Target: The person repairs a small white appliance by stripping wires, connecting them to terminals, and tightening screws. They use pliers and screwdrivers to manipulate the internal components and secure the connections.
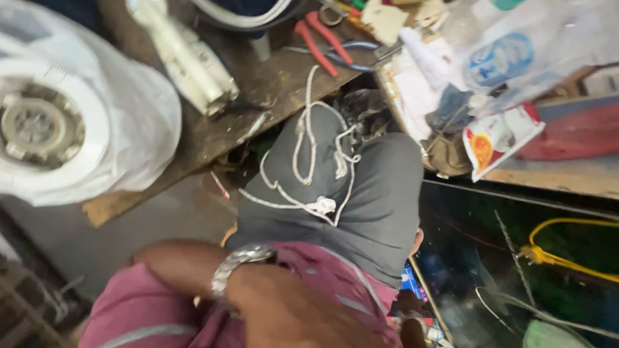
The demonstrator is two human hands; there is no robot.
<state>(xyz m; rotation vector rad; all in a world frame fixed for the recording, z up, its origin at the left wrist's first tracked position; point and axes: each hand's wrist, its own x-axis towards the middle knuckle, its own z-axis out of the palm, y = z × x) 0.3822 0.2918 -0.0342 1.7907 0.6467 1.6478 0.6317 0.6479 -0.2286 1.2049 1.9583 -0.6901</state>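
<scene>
- While the white cord [309, 148] lies tangled over the grey-trousered knee [380, 193] at frame centre, no hand grips it, so handling looks paused.
- Taking it up would call for a reach up-frame.
- The left hand [303, 316], with a wristwatch [235, 264], lies at bottom centre against the maroon shirt [142, 303]; its fingers are cut off, so I cannot tell their state.

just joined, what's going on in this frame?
A seated person looks down at their lap. A tangled white cord lies over their grey-trousered knee, running up to the wooden workbench. One hand, a metal wristwatch on its wrist, rests low by the maroon shirt, holding nothing visible. Which hand it is isn't clear. Red-handled pliers and a white plastic housing sit untouched.
</scene>
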